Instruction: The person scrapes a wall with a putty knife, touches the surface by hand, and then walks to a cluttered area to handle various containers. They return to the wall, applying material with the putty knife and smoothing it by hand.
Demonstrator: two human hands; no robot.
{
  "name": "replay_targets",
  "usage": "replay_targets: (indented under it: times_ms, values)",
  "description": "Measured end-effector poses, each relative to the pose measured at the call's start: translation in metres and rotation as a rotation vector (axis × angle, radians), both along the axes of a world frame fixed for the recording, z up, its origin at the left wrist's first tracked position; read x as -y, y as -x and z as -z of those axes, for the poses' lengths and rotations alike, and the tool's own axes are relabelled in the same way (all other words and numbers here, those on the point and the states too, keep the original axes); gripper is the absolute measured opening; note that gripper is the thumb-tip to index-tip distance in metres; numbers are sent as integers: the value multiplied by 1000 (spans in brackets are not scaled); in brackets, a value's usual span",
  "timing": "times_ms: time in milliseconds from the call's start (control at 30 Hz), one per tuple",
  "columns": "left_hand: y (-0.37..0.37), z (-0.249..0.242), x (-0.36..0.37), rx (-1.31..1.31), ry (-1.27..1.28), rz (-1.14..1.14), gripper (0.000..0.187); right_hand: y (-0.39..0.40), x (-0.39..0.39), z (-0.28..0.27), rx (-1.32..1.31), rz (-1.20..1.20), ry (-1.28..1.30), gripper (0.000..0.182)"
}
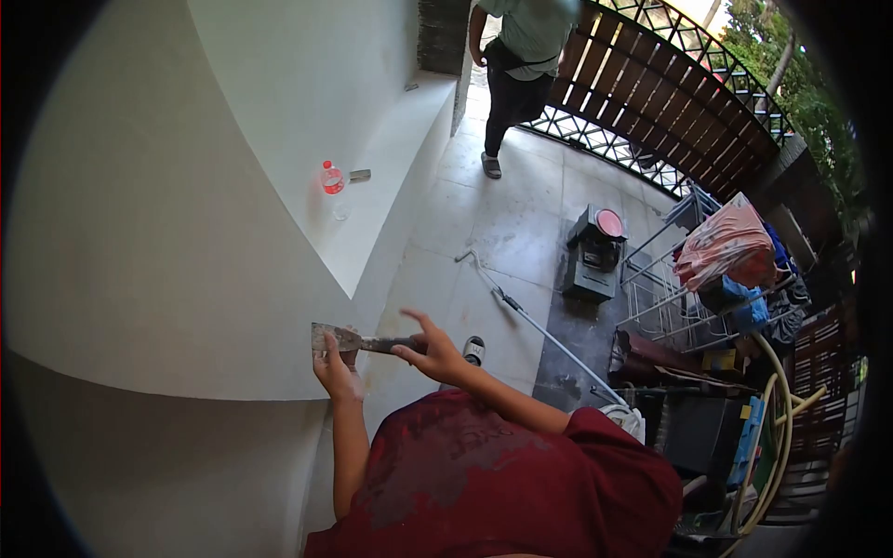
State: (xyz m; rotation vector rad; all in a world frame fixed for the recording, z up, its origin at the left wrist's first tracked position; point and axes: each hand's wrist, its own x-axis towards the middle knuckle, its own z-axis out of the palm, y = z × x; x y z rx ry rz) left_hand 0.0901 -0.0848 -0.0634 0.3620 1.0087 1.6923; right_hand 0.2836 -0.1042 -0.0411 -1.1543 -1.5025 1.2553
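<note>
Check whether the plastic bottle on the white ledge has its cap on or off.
On: the red cap sits at the neck of the clear bottle.

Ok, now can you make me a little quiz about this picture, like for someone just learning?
1. True or false: the left hand is at the blade end of the putty knife, and the right hand is at its handle end.
2. The plastic bottle on the white ledge has a cap that is: A) blue, B) red, C) green.
3. Fill in: the other person, near the slatted gate, wears ____ trousers.

Key: 1 true; 2 B; 3 dark.
</note>
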Motion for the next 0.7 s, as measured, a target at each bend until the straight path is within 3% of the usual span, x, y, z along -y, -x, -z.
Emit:
replay_targets:
  times_ms: [67,100,167,200,233,333,500,700]
  values:
    - [3,1,4,16,-48,37,34,1,0,-11,1,193,-170,63]
    - [5,1,6,29,-94,72,34,0,-3,-16,4,189,-170,63]
    - [4,-4,10,75,-111,116,34,-5,-7,-21,76,167,-214,58]
    - [3,-10,10,119,-136,165,34,-7,-11,-22,87,115,-249,42]
    - [3,-13,12,122,-134,162,34,-6,-12,-17,89,112,-248,42]
    - [3,-15,12,141,-146,264,33,-2,-9,-5,-12,96,-252,29]
    - [4,3,14,54,-117,277,33,2,7,-1,46,-128,65,27]
    - [3,7,18,50,-64,233,37,3,5,-1,128,-223,48,38]
